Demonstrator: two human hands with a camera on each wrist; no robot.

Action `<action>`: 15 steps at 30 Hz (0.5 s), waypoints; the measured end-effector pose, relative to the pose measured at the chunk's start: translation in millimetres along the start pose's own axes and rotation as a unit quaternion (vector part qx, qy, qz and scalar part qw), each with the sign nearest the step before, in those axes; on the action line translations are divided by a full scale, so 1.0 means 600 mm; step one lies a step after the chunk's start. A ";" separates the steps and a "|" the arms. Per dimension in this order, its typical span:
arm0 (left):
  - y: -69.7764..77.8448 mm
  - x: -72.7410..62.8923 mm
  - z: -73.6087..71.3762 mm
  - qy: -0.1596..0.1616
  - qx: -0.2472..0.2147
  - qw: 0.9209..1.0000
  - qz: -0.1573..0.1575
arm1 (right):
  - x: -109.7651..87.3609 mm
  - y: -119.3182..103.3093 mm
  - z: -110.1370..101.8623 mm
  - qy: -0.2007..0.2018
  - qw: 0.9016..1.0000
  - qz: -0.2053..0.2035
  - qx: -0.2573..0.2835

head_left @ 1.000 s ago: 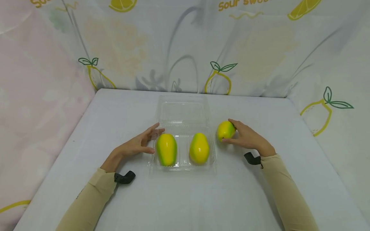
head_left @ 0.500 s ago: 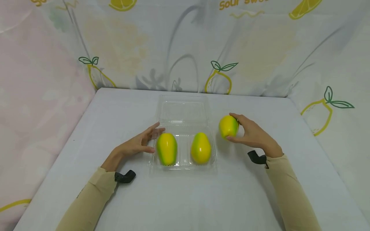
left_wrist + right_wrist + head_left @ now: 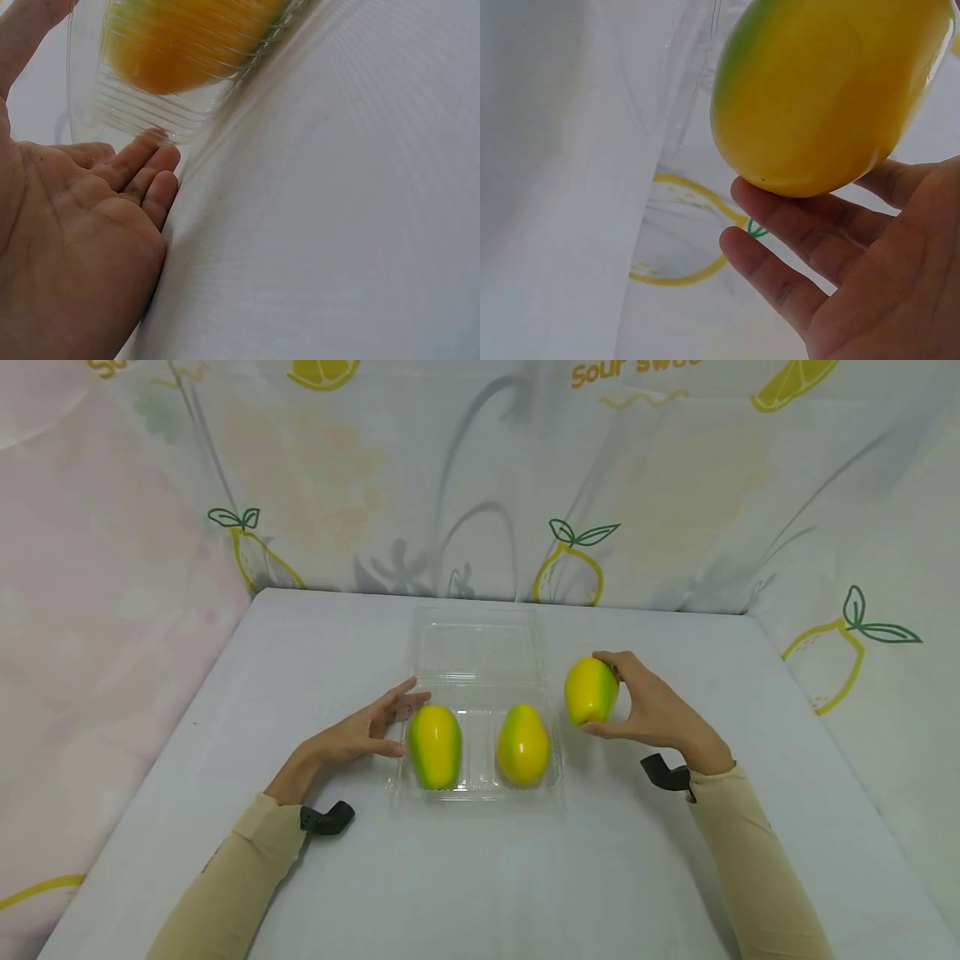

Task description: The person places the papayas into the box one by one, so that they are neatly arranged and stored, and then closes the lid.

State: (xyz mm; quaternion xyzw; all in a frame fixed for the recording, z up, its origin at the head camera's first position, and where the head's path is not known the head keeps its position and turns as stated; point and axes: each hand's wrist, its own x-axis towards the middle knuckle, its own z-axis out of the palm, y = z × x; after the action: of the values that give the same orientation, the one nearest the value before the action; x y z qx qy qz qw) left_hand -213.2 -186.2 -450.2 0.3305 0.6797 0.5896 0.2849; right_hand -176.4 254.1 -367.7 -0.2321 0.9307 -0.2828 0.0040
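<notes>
Yellow-green mango (image 3: pixel 591 692), glossy, pinched by right grip (image 3: pixel 663 717); left grip (image 3: pixel 351 737) spread. We guess light, stiff, slippery; we'd hold it round the widest part.

Tan left sleeve (image 3: pixel 231 878), tan right sleeve (image 3: pixel 752 864), both creased; black bent left wrist camera (image 3: pixel 328 818), right wrist camera (image 3: pixel 663 772) matching.

Head view faces down; close wrist views share its tabletop (image 3: pixel 480 885).
</notes>
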 end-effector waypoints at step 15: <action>0.002 -0.003 0.001 0.001 -0.006 1.000 -0.003 | 0.018 -0.059 0.008 0.000 0.998 -0.067 -0.015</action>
State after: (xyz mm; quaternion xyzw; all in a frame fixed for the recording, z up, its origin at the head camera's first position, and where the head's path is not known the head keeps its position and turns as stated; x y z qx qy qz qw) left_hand -211.7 -187.0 -449.3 0.3259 0.6775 0.5930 0.2882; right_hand -170.2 220.7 -351.8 -0.2942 0.9172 -0.2682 -0.0185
